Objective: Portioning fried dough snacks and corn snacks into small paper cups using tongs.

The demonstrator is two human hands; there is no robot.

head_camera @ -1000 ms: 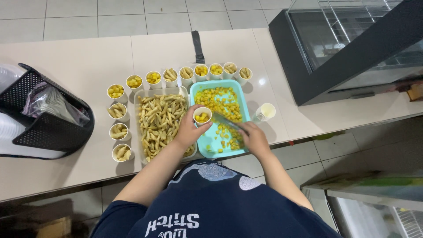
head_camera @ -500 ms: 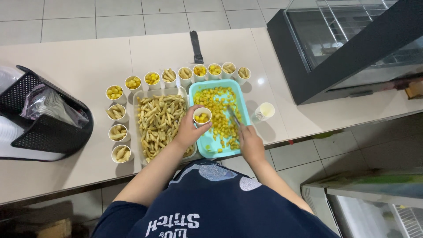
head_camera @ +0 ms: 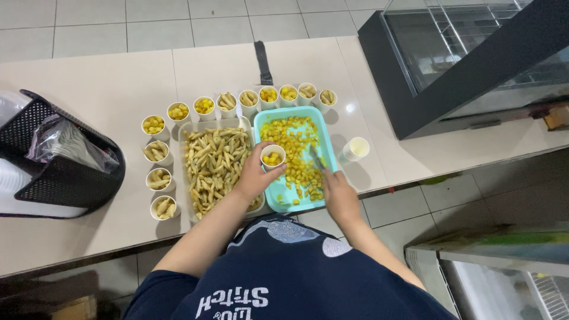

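The left hand [head_camera: 252,178] holds a small paper cup [head_camera: 272,157] of yellow pieces over the teal tray [head_camera: 268,195], which is spread with the same yellow bits. The right hand [head_camera: 339,192] grips what looks like tongs [head_camera: 316,159], their tips down among the pieces. Just left lies a clear tray of pale fried sticks [head_camera: 214,163]. Filled cups [head_camera: 204,105] line the beige worktop [head_camera: 89,83] round both trays; an empty cup stack [head_camera: 357,148] lies to the right.
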